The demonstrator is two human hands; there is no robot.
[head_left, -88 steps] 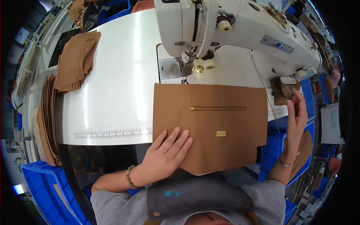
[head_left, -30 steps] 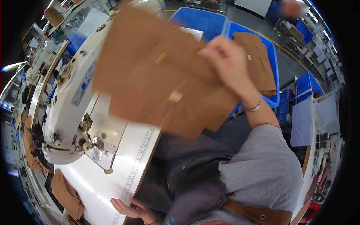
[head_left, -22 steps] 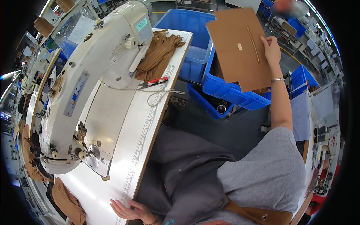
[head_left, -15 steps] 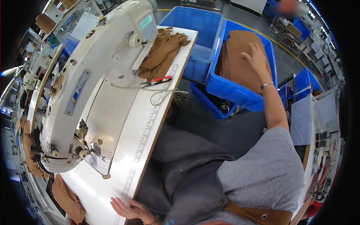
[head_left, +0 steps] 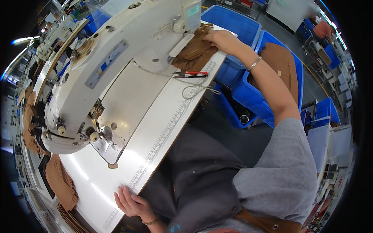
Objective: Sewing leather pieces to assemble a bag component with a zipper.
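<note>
My right hand (head_left: 224,41) reaches over the pile of brown strips (head_left: 194,51) behind the sewing machine's head. Its fingers and thumb come together on the pile's right side, pinching at a strip; the fingertips are partly hidden. My left hand (head_left: 132,202) rests at the table's near edge, its fingers loosely bent and apart, with nothing in it. The white sewing machine (head_left: 155,37) stands across the table (head_left: 140,155). Red-handled thread snips (head_left: 194,73) lie just in front of the strips, beside a looped pale cord (head_left: 194,91).
Right of the table, a blue bin (head_left: 261,101) holds large brown panels (head_left: 281,64), beside another blue bin (head_left: 233,19). A smaller blue bin (head_left: 229,106) sits lower between them and my legs. Brown cut pieces (head_left: 61,180) lie stacked at the table's left.
My right hand has left the brown panels in the blue bin and moved left to the pile of strips. My left hand stays at the table edge. The view has shifted.
</note>
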